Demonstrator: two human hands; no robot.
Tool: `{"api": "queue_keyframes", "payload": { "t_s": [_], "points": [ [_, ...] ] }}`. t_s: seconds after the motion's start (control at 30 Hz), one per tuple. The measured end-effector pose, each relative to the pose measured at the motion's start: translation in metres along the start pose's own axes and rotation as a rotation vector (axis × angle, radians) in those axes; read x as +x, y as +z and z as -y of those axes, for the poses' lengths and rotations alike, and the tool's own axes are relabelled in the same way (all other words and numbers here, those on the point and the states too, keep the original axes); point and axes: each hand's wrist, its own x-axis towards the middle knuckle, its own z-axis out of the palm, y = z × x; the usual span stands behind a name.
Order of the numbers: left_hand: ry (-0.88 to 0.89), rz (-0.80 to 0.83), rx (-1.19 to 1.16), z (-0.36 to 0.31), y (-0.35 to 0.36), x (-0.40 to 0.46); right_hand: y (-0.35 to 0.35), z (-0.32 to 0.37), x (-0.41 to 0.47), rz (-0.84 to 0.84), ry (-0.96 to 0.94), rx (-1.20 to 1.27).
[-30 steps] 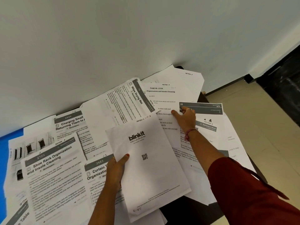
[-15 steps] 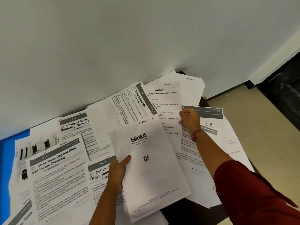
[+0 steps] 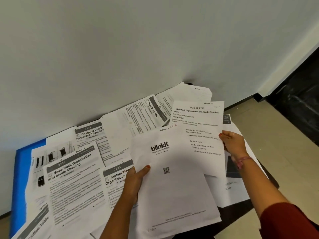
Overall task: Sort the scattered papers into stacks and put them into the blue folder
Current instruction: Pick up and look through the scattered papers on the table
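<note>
A small stack topped by the blinkit sheet (image 3: 174, 178) is held in the left hand (image 3: 136, 180) at lower centre; the Task 2723 page (image 3: 196, 128) is pinched by the right hand (image 3: 233, 144). Most papers are left scattered on the counter (image 3: 265, 180), and the blue folder (image 3: 21, 169) at far left is not yet filled.

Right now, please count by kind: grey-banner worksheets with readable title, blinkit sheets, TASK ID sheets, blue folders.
Grey-banner worksheets: 5 (Charging Small, Shoe Rack, Curtain Tie, Wipe Drying Mat, Coffee Table)
blinkit sheet: 1
TASK ID sheet: 1
blue folder: 1
Total: 8
</note>
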Motion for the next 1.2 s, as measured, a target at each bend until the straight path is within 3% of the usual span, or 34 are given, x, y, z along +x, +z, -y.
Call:
{"api": "queue_keyframes", "payload": {
  "t_s": [0.23,0.53,0.9,1.2],
  "points": [
    [0.022,0.057,0.046,0.013,-0.011,-0.029,-0.02,-0.034,-0.055,0.133,0.107,0.032],
    [0.092,0.013,0.039,0.03,-0.037,-0.051,-0.002,-0.059,-0.119,0.323,0.161,0.077],
    [0.158,-0.062,0.04,0.041,-0.066,-0.06,0.034,-0.07,-0.164,0.421,0.233,0.193],
    [0.136,-0.096,0.011,0.039,-0.064,-0.055,0.048,-0.066,-0.178,0.487,0.212,0.12]
  ]
}}
